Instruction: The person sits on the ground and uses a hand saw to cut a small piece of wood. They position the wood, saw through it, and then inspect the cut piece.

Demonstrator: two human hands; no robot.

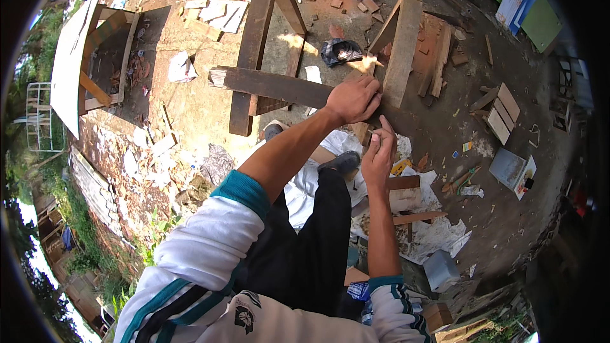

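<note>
A long dark wooden board point(279, 85) lies crosswise in front of me, over the left wooden trestle point(255, 38) and up to the right wooden trestle point(404, 51). Its left end is chipped and pale. My left hand point(354, 99) presses down on the board between the trestles, its fingers closed over the wood. Just below, by the board's near edge, my right hand point(380, 152) has its index finger raised and the other fingers curled in. Whatever lies between thumb and fingers there is too small to make out.
Wood offcuts point(219, 14) and a black plastic bag point(340, 52) lie on the ground beyond the board. White sheeting point(298, 198) spreads around my feet. A slatted wooden piece point(503, 113) and a grey container point(507, 166) are at right; a white-topped wooden frame point(70, 63) stands far left.
</note>
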